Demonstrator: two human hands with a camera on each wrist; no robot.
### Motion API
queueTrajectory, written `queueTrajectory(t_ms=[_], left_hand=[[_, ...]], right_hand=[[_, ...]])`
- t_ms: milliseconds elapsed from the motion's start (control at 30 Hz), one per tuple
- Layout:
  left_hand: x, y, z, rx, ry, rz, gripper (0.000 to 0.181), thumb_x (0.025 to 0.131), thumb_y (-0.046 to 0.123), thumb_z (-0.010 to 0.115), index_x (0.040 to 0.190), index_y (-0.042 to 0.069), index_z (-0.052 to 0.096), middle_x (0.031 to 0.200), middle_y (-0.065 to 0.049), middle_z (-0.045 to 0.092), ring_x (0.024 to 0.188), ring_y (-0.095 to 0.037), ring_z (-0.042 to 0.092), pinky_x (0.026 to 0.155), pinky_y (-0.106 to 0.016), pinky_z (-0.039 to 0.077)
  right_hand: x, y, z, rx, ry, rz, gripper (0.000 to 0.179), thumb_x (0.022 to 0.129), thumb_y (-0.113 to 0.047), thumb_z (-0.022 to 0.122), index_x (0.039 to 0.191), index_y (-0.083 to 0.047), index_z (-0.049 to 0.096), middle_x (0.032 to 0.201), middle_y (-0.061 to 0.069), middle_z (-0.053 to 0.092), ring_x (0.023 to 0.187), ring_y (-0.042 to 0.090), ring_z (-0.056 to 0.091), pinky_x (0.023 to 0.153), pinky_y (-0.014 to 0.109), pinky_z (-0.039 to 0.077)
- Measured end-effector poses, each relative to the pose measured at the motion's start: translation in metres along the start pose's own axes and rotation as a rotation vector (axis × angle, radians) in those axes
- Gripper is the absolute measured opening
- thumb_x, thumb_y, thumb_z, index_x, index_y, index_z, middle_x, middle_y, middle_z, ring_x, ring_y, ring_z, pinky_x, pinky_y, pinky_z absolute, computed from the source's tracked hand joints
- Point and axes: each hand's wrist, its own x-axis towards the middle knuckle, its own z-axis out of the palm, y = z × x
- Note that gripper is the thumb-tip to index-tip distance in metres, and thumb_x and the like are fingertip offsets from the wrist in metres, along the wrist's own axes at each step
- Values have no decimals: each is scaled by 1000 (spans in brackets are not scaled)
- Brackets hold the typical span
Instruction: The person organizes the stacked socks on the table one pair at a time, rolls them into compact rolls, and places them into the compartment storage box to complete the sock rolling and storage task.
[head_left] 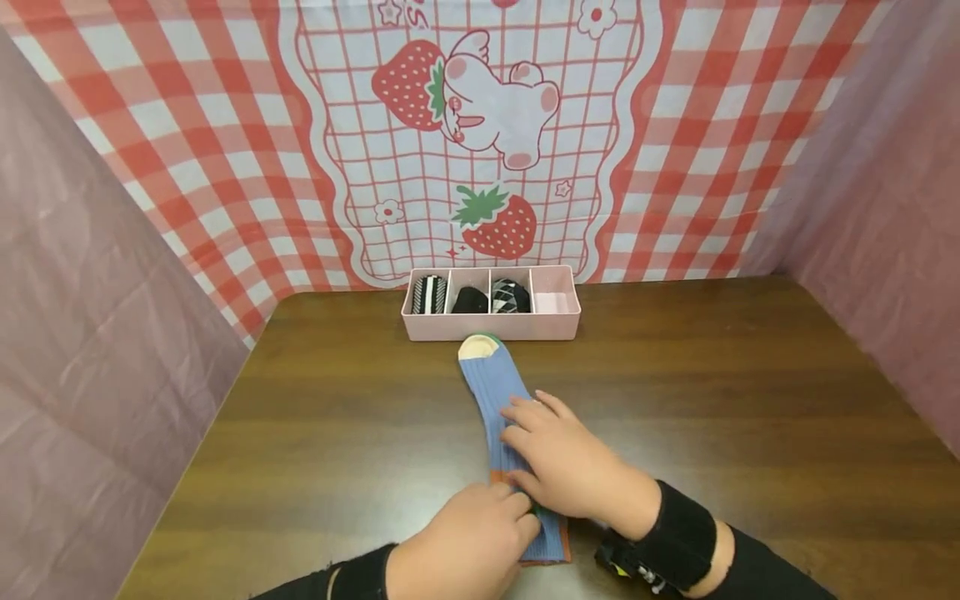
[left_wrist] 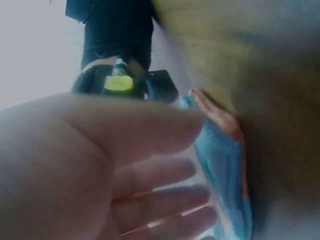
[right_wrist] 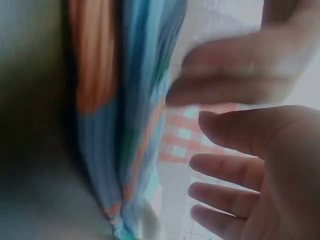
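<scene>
A blue ribbed sock [head_left: 487,387] with a cream toe and orange and green bands lies lengthwise on the table, its toe near the box and its orange-edged cuff toward me. In the right wrist view the sock [right_wrist: 100,140] shows two layers side by side. My left hand [head_left: 467,537] is over the cuff end, fingers loosely bent; the left wrist view puts the sock [left_wrist: 222,165] just beyond the fingertips. Above the middle of the sock my right hand [head_left: 566,462] extends its fingers. Whether either hand touches the fabric, I cannot tell.
Against the back cloth [head_left: 495,200] stands a pink divided box [head_left: 491,327]. Its first three compartments hold a striped roll [head_left: 430,295], a black roll [head_left: 470,301] and a black-and-white patterned roll [head_left: 510,297]. Brown table surface [head_left: 337,417] extends on both sides.
</scene>
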Motion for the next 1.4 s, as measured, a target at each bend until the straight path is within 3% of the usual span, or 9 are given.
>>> queueTrajectory(t_ms=[100,200,300,467,767,867,967,1133,1400], left_hand=[[-3,6,3,60,86,-17,18,81,34,83,88,22,71,91,10,63,83,-7,54,66,-18,41],[-4,6,6,59,84,-34,21,77,34,85,86,22,69,87,10,60,78,-6,48,64,-18,36],[-4,3,8,29,39,-47,27,75,37,87,89,20,70,86,11,57,79,-5,46,67,-17,37],[-3,1,12,1,22,-62,30,71,36,88,89,19,70,83,11,51,77,-4,41,65,-15,35],[-4,3,14,3,50,-57,24,71,28,87,87,19,71,78,11,48,71,-4,35,60,-15,29],[-4,4,12,11,82,-60,23,72,24,86,86,18,69,76,10,50,69,-3,36,58,-15,30],[-3,5,11,17,103,-60,25,71,23,86,87,17,69,76,9,53,68,-2,39,57,-15,32],[-2,5,12,23,92,-71,26,68,25,86,86,17,69,79,9,56,71,-3,45,59,-15,38],[-2,6,13,19,61,-96,38,71,37,87,97,14,72,87,8,61,78,-3,52,64,-16,44]], right_hand=[[-11,-10,-1,-16,40,-8,26,94,-25,75,115,-10,72,131,9,63,129,29,56,110,51,40],[-20,-17,-2,-32,53,-1,8,92,-16,74,99,-13,71,103,-1,63,98,18,60,87,39,51],[-25,-20,-4,-26,28,18,11,88,-14,75,87,-16,64,83,-9,49,74,10,46,67,31,43],[-27,-19,-4,41,-16,34,20,87,-18,76,81,-20,58,74,-13,40,63,7,37,59,27,37],[-35,-25,-4,89,-69,-23,7,86,-16,73,83,-20,68,69,-14,46,59,3,42,53,26,40],[-37,-29,-6,99,-117,-24,22,80,-18,77,72,-23,57,69,-16,44,58,2,39,52,25,38],[-39,-32,-6,124,-170,-9,22,73,-27,84,80,-23,64,77,-17,48,65,1,43,57,24,43],[-42,-32,-5,153,-251,28,47,63,-25,92,103,-18,68,95,-14,56,81,3,51,74,27,52],[-43,-34,2,99,-254,35,43,68,-10,83,108,-11,67,100,-6,60,89,10,57,81,32,54]])
